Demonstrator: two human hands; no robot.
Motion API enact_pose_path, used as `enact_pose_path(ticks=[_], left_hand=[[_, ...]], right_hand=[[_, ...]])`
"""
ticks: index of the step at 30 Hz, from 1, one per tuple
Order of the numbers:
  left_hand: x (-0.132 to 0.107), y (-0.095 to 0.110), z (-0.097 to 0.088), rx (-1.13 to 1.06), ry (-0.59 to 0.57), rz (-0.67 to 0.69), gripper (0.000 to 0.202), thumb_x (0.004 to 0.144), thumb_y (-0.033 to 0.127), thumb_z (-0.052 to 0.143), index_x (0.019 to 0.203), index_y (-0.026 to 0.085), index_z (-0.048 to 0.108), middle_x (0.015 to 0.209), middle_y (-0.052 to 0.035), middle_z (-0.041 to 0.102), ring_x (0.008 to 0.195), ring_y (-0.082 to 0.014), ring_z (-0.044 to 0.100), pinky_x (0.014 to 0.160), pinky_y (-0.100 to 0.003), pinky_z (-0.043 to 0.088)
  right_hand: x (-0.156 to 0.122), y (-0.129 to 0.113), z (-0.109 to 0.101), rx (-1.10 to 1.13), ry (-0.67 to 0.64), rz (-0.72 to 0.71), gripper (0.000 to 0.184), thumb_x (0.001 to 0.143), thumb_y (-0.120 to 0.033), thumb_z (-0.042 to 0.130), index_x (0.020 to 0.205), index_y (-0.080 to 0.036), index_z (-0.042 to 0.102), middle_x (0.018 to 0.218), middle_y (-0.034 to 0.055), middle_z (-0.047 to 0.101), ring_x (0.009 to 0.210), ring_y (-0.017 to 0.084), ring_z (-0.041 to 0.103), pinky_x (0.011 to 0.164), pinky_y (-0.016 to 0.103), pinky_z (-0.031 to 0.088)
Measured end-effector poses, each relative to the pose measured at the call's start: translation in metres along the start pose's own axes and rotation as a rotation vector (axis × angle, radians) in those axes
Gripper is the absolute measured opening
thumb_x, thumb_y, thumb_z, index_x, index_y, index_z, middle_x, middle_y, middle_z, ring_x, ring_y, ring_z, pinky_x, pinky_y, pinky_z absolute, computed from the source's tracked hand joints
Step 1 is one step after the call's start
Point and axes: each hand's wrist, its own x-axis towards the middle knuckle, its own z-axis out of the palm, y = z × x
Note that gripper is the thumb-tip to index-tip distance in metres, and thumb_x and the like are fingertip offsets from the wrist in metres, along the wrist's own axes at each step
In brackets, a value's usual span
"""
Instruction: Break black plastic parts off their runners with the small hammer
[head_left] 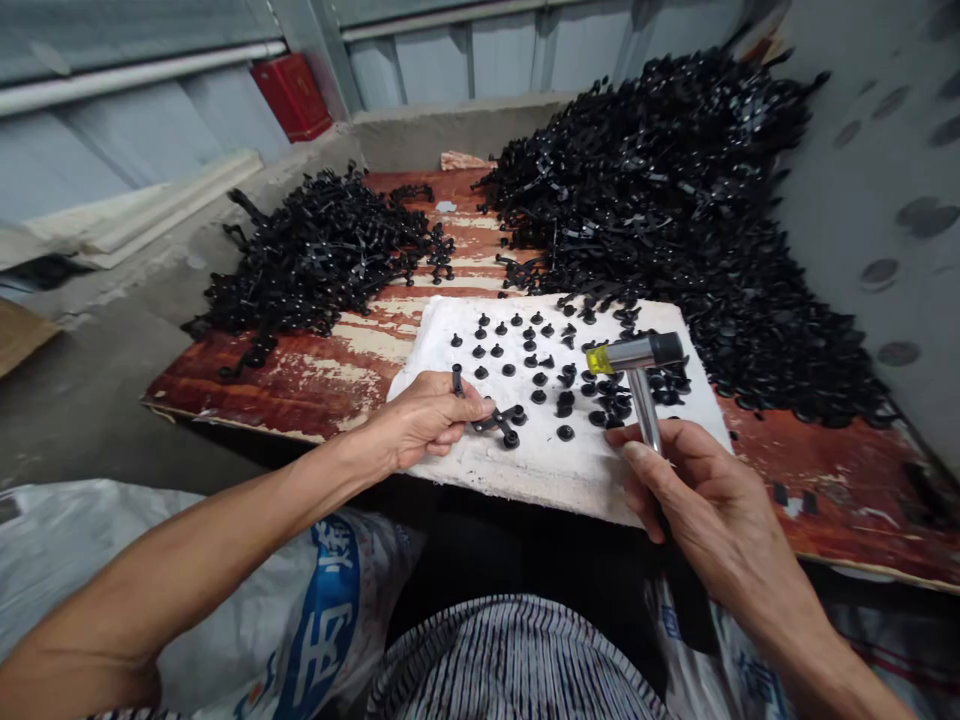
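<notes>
My left hand [426,418] rests on a white foam block [525,470] with its fingers closed on a small black plastic sprue piece [501,422] that lies on the foam. My right hand [694,485] grips the metal handle of a small hammer [637,353], whose head has a yellow tip on one end and a black tip on the other and hovers over the foam. Several small black round caps [517,362] are scattered over the foam's top.
The foam sits on a worn red wooden board [315,375]. A pile of black plastic sprues [322,250] lies at the board's left and a much larger black heap [697,210] at the right, against a grey wall. White woven sacks [300,610] lie near my lap.
</notes>
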Motion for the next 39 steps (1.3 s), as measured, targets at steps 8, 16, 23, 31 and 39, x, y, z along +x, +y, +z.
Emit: enact_pose_path(ticks=[8, 16, 23, 31, 39], left_hand=[[0.0052, -0.0015, -0.0003, -0.015, -0.020, 0.013, 0.020, 0.083, 0.006, 0.065, 0.072, 0.014, 0.050, 0.055, 0.0021, 0.059, 0.028, 0.0019, 0.027, 0.031, -0.011, 0.014], [0.0062, -0.0014, 0.0008, -0.010, -0.022, 0.003, 0.021, 0.084, 0.005, 0.064, 0.068, 0.013, 0.051, 0.057, -0.0020, 0.064, 0.027, 0.0026, 0.027, 0.030, -0.011, 0.012], [0.0076, -0.0018, -0.0007, -0.022, -0.053, -0.005, 0.021, 0.082, 0.004, 0.064, 0.065, 0.012, 0.053, 0.055, -0.0025, 0.063, 0.027, 0.0025, 0.027, 0.029, -0.010, 0.014], [0.0067, -0.0002, -0.0011, -0.060, -0.050, -0.016, 0.021, 0.080, 0.003, 0.065, 0.064, 0.011, 0.055, 0.053, -0.0022, 0.062, 0.027, 0.0020, 0.029, 0.028, -0.010, 0.015], [0.0065, 0.0004, -0.0003, -0.077, -0.038, -0.021, 0.021, 0.078, 0.002, 0.067, 0.063, 0.011, 0.056, 0.048, 0.0023, 0.056, 0.026, 0.0018, 0.027, 0.028, -0.011, 0.015]], right_hand=[[0.0033, 0.0042, 0.0001, 0.020, -0.005, 0.008, 0.035, 0.085, -0.050, 0.063, 0.099, -0.018, 0.063, 0.055, -0.0039, 0.053, 0.039, 0.011, 0.046, 0.032, 0.021, 0.037], [0.0029, 0.0038, -0.0009, 0.025, -0.008, -0.007, 0.035, 0.086, -0.050, 0.062, 0.098, -0.018, 0.063, 0.053, -0.0038, 0.054, 0.038, 0.011, 0.046, 0.032, 0.020, 0.037], [0.0030, 0.0017, 0.0000, 0.028, -0.006, -0.005, 0.037, 0.085, -0.051, 0.063, 0.097, -0.017, 0.063, 0.052, -0.0038, 0.054, 0.038, 0.010, 0.045, 0.032, 0.020, 0.037], [0.0013, 0.0026, -0.0027, 0.030, -0.013, 0.025, 0.035, 0.086, -0.050, 0.063, 0.101, -0.018, 0.064, 0.056, -0.0026, 0.055, 0.040, 0.011, 0.047, 0.034, 0.022, 0.039], [0.0007, -0.0001, -0.0023, 0.043, -0.013, 0.036, 0.036, 0.085, -0.051, 0.063, 0.099, -0.017, 0.064, 0.055, -0.0022, 0.055, 0.040, 0.012, 0.047, 0.033, 0.022, 0.039]])
